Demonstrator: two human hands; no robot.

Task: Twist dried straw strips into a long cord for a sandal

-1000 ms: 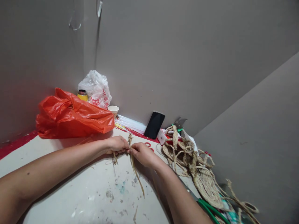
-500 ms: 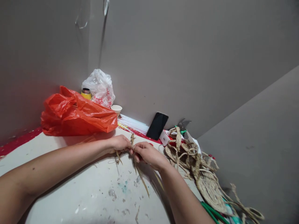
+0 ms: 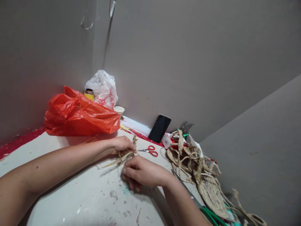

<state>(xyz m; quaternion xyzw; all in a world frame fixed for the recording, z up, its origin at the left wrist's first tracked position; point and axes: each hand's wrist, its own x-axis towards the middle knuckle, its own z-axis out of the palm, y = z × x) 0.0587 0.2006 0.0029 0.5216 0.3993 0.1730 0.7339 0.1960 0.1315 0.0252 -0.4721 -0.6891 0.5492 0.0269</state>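
My left hand [image 3: 123, 145] pinches a short braid of dry straw [image 3: 134, 140], whose knotted end stands up above the fingertips. Loose pale strands [image 3: 115, 162] trail from the grip toward the left over the white tabletop. Lower and to the right, my right hand [image 3: 141, 171] is closed, its fingers curled down near the tabletop; what they hold, if anything, is hidden. Small scissors with red handles [image 3: 151, 151] lie just right of the braid. Long shears with green handles [image 3: 211, 216] lie partly behind my right forearm.
Coiled straw braids [image 3: 208, 185] heap along the right edge. A dark phone [image 3: 160, 128] leans on the wall. At the back left are a red plastic bag [image 3: 82, 114], a white plastic bag [image 3: 103, 88], a yellow bottle [image 3: 89, 94] and a white cup [image 3: 119, 110].
My right hand has left the braid and moved down toward me, uncovering the red scissors. The loose strands now point left instead of toward me. My left hand keeps its pinch.
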